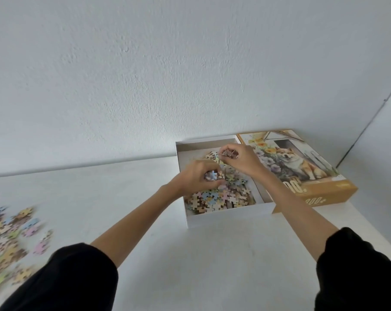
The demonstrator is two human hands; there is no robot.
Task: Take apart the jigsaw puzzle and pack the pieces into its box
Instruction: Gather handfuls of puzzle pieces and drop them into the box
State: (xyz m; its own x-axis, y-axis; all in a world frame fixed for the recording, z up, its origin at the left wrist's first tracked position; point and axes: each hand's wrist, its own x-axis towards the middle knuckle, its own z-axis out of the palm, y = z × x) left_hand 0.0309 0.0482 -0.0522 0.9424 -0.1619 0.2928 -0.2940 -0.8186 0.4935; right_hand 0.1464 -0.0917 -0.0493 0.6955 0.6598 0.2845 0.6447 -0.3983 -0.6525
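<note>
An open white puzzle box (226, 217) stands on the white table, with a heap of loose pastel pieces (217, 198) inside. Both my hands hover over that heap. My left hand (196, 176) is curled around a small clump of pieces. My right hand (239, 159) pinches a brownish clump above the box's far part. At the far left of the table lies a blurred spread of puzzle pieces (8, 241), partly joined, partly loose.
The box lid (302, 171), orange-sided with a dog-and-flowers picture, lies right of the box against the white wall (145, 75). The white table (178, 254) runs between the left pieces and the box. My black sleeves fill the lower corners.
</note>
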